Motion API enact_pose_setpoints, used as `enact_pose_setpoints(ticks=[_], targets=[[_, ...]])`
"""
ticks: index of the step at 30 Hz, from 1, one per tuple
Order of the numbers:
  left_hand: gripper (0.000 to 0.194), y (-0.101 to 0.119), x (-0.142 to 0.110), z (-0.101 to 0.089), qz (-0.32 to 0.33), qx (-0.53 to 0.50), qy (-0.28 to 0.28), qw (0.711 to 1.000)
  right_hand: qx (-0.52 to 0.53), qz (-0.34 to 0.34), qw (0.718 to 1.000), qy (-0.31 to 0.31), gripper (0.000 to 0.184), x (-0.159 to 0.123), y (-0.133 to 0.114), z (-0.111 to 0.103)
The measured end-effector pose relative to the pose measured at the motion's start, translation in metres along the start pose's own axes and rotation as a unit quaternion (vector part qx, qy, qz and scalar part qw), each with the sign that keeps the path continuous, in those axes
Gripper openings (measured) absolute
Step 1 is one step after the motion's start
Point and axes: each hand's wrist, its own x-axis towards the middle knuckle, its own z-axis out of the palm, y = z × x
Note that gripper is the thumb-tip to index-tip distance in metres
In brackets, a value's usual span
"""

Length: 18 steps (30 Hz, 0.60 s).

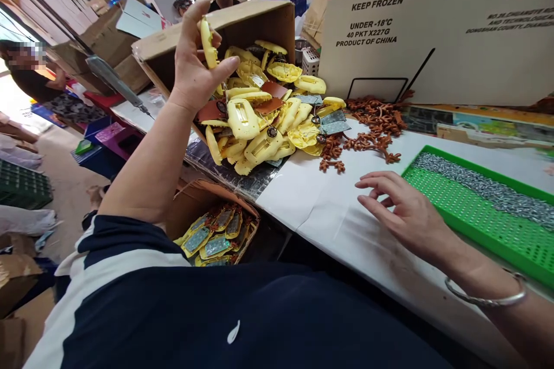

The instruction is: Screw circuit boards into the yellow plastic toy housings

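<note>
My left hand (194, 60) is raised in front of a tipped cardboard box (242, 26) and is closed on a yellow plastic piece (209, 46), held upright between thumb and fingers. Below it a heap of yellow plastic pieces (264, 118) spills from the box onto the table, mixed with brown and grey tags. My right hand (400, 210) rests on the white table top (320, 202) with fingers spread and nothing in it, next to a green perforated tray (467, 213). A silver bangle (487, 297) sits on that wrist.
Brown branch-shaped parts (372, 127) lie behind my right hand. The green tray holds small metal pieces (485, 184). A large "KEEP FROZEN" carton (433, 29) stands at the back. A box of finished yellow items (216, 236) sits under the table. Other people work at the far left and back.
</note>
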Motion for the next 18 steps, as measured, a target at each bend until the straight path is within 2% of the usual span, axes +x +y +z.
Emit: enact_pose_setpoints(ticks=[3, 6, 8, 10, 12, 16, 18], targets=[[0.091, 0.01, 0.011, 0.012, 0.091, 0.0, 0.039, 0.995, 0.022, -0.002, 1.0, 0.003, 0.018, 0.006, -0.004, 0.005], [0.07, 0.027, 0.021, 0.027, 0.198, -0.052, 0.086, 0.975, 0.065, 0.016, 0.998, 0.001, 0.017, 0.01, -0.009, 0.008], [0.061, 0.045, 0.024, 0.041, 0.246, -0.107, 0.106, 0.957, 0.132, 0.053, 0.99, -0.004, 0.019, 0.013, -0.013, 0.01], [0.061, 0.068, 0.022, 0.061, 0.268, -0.168, 0.118, 0.941, 0.247, 0.103, 0.964, -0.009, 0.026, 0.015, -0.018, 0.014], [0.066, 0.097, 0.013, 0.085, 0.255, -0.224, 0.124, 0.933, 0.387, 0.158, 0.908, -0.021, 0.037, 0.015, -0.023, 0.019], [0.071, 0.164, -0.026, 0.131, 0.183, -0.285, 0.125, 0.932, 0.606, 0.261, 0.75, -0.039, 0.059, 0.001, -0.031, 0.029], [0.07, 0.195, -0.046, 0.146, 0.084, -0.328, 0.082, 0.938, 0.661, 0.287, 0.693, -0.015, 0.064, -0.012, -0.031, 0.032]])
